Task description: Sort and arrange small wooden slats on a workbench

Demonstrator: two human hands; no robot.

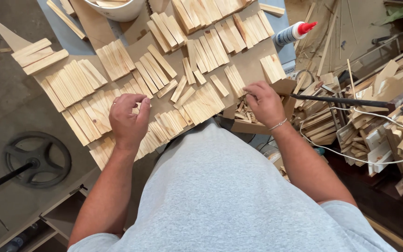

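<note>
Several short pale wooden slats point(197, 102) lie in rows and small stacks on a brown board point(253, 65). My left hand point(128, 119) rests over the slats near the board's front left, fingertips pinched together on a small slat. My right hand point(264, 102) reaches into a small cardboard box point(250, 126) of tiny wood pieces at the board's front right, its fingers curled on the pieces. Whether it grips one is hidden.
A white glue bottle with a red cap point(295, 31) lies at the back right. A heap of wood offcuts point(374, 126) with a white cable and a dark metal rod point(341, 100) fills the right. A white bucket point(117, 9) stands at the back. A black wheel point(36, 158) lies on the floor at left.
</note>
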